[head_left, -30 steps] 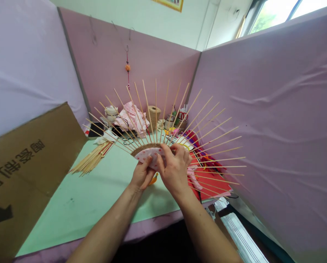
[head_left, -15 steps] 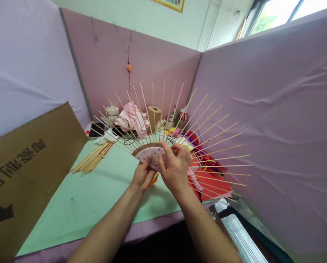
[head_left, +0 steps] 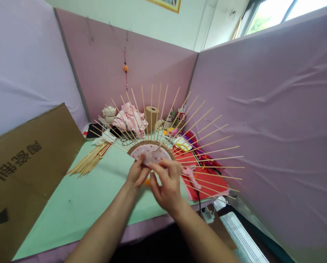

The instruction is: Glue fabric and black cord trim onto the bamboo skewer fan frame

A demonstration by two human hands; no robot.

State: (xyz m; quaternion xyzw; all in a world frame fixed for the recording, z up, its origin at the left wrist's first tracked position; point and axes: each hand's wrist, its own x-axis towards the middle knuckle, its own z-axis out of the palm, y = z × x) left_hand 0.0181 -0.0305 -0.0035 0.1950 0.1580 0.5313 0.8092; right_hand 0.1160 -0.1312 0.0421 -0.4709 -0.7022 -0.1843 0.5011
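Cardboard (head_left: pixel 48 160), far left: reads 陶瓷制. Your left hand (head_left: pixel 136 173) pinches the spoked fan (head_left: pixel 143 150) by its near edge; your right hand (head_left: pixel 167 186) has curled fingers at that edge, grip unclear.

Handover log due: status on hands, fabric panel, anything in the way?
Left hand gripping half-round pale-pink dotted fabric panel; thin wooden sticks radiating outward. Right hand at panel's lower edge, grip unclear. Pink pistol-shaped tool behind sticks, contact unclear.

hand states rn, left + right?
Left hand: closed, holding the dotted cloth piece with the thumb on its front.
Right hand: partly curled by the cloth's near edge; can't tell whether it grips anything.
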